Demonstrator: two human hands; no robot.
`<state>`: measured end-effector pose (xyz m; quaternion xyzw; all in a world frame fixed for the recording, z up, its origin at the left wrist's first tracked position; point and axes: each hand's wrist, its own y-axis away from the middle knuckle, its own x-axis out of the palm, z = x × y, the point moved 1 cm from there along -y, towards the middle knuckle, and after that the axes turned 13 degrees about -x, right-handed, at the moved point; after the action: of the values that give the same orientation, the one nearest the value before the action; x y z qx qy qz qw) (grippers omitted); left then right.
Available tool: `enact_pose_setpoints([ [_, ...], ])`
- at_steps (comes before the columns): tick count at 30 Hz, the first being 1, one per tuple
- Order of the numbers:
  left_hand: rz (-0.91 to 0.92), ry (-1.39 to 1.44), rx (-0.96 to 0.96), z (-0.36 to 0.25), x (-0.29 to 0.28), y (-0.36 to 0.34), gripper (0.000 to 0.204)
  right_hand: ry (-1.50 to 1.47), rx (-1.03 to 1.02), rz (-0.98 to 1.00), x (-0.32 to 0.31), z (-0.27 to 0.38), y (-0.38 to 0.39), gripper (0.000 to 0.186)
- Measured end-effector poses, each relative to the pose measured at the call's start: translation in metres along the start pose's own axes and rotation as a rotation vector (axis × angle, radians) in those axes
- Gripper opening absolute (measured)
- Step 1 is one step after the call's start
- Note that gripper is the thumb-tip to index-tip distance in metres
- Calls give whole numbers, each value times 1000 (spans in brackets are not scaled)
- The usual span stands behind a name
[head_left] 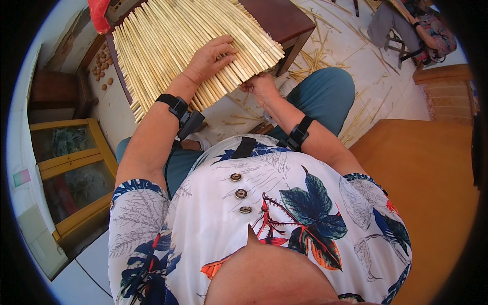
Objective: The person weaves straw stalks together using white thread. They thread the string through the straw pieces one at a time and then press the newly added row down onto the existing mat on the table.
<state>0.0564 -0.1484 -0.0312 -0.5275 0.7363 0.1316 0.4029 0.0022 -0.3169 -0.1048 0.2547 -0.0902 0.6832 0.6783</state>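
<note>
A mat of pale yellow plant stalks [162, 40], laid side by side, rests on a dark red-brown table [284, 18] and juts over its near edge. A thin line of thread crosses the stalks near the right corner. My left hand [211, 58] lies on top of the mat, fingers stretched out and a little apart. At the mat's near right edge, my right hand [263, 87] has its fingers drawn together just below the stalk ends. What they pinch is too small to make out, and part of the fingertips is hidden under the edge.
Loose stalks [312, 61] litter the pale floor beyond my right knee. Another person [432, 38] sits at the far right. A brown wooden panel [406, 203] stands by my right side, a yellow-framed glass cabinet [76, 168] by my left. Several round brown things [101, 63] lie at the far left.
</note>
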Motion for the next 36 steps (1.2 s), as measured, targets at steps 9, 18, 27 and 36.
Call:
enact_pose_setpoints([
  [9, -5, -5, -9, 1, 1, 0, 17, -3, 38, 7, -7, -6, -5, 14],
  [18, -24, -50, 45, 2, 0, 0, 18, -193, 220, -166, -32, 1, 4, 13],
  [27, 12, -24, -6, 5, 3, 1, 18, -168, -234, -411, -58, 20, -2, 16],
  [36, 32, -53, -15, -2, -2, 2, 19, 605, -736, 4, -9, 99, 39, 7],
])
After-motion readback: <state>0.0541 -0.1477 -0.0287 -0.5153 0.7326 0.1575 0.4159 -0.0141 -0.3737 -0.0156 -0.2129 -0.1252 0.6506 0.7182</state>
